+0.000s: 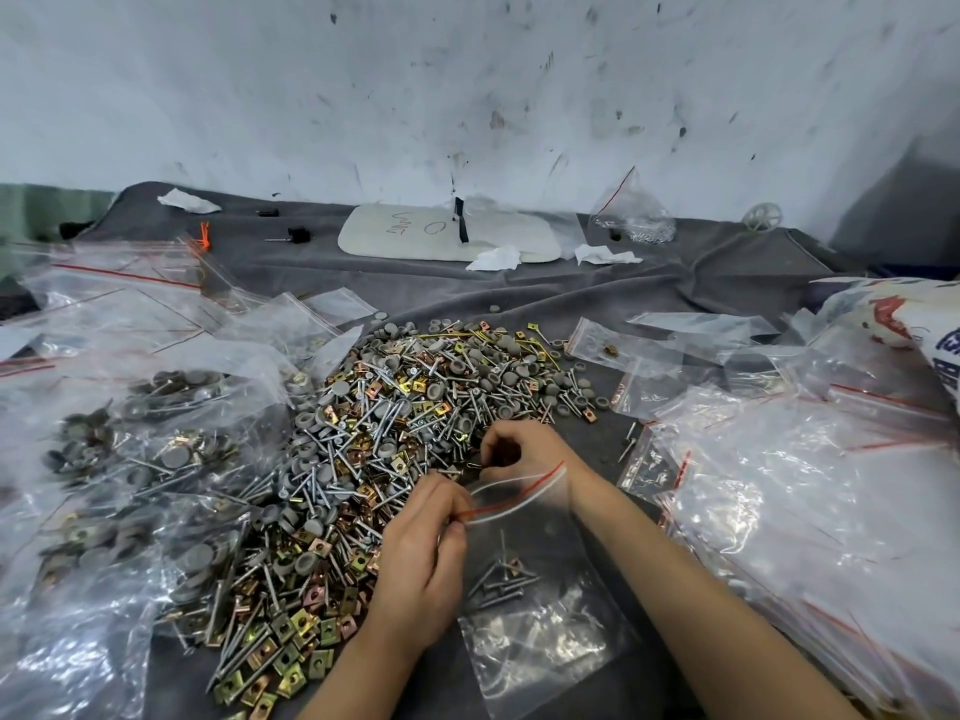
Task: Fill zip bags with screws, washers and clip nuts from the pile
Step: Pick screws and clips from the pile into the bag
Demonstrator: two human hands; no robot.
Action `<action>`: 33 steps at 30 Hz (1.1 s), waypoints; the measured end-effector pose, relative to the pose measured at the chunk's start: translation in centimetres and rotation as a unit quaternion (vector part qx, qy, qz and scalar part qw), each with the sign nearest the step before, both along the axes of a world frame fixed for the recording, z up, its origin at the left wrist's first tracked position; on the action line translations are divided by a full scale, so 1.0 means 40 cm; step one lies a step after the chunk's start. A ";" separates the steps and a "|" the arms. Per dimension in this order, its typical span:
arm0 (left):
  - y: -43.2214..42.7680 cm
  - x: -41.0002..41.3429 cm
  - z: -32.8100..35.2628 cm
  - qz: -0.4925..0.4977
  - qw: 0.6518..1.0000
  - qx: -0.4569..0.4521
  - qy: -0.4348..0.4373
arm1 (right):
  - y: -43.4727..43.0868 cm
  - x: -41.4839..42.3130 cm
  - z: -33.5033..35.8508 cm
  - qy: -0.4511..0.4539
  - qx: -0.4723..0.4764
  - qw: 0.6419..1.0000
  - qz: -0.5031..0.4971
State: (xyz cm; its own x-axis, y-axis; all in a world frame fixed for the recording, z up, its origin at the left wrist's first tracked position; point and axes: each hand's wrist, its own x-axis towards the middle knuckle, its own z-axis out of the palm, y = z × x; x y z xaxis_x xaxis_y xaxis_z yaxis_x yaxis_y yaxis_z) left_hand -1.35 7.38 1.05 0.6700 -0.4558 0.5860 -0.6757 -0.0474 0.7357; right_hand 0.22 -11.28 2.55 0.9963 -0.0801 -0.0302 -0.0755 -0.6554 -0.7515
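Plastic zip bag (530, 589), clear with a red seal strip, one: your left hand (423, 543) pinches its rim at the near corner of the mouth, fingers curled, forearm entering from the bottom edge. Your right hand (519, 449), one, hovers at the far side of the mouth, fingers curled, pinching a small metal piece (477, 465) too small to name. Screws (498, 579) lie inside the bag; the count is unclear through the glare. Pile (395, 407), one, of screws, grey washers and gold clip nuts, lies just beyond and left of your hands. Filled bags (130, 459) are heaped at the left, number hard to make out. Empty bags (805, 485) are stacked at the right, cut off by the frame. Grey cloth (571, 288) lies under everything. Crumpled tissues (493, 259), three, sit at the back.
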 end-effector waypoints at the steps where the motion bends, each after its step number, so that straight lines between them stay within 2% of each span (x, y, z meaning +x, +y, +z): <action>1: 0.001 -0.001 0.001 0.001 1.000 -0.002 -0.001 | -0.003 -0.003 0.003 0.000 0.022 1.000 -0.006; 5: 0.005 0.000 0.005 -0.001 1.000 -0.004 -0.005 | -0.012 -0.034 0.037 -0.032 0.115 0.992 -0.029; 12: 0.008 0.003 -0.010 0.011 1.000 0.011 0.005 | -0.014 -0.100 0.151 -0.098 0.127 0.986 -0.034; 15: 0.003 0.001 -0.009 0.020 1.000 0.007 0.004 | 0.001 -0.127 0.196 -0.103 0.102 0.989 -0.018; 22: 0.002 0.009 -0.005 0.058 0.998 0.003 0.006 | 0.069 -0.143 0.236 -0.076 -0.057 0.991 0.090; 28: -0.003 0.006 -0.002 0.061 0.998 0.009 -0.032 | 0.085 -0.142 0.231 -0.037 -0.037 0.994 0.099; 33: 0.005 0.009 0.002 0.049 0.998 0.016 -0.042 | 0.090 -0.142 0.228 -0.020 -0.057 0.993 0.106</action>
State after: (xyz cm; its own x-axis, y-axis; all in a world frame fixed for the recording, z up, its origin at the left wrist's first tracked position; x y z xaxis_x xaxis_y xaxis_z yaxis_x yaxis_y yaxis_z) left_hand -0.98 7.59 1.13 0.6610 -0.4105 0.6281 -0.7260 -0.1383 0.6736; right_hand -5.45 -7.68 11.67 0.9914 0.1306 0.0078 0.1021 -0.7347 -0.6706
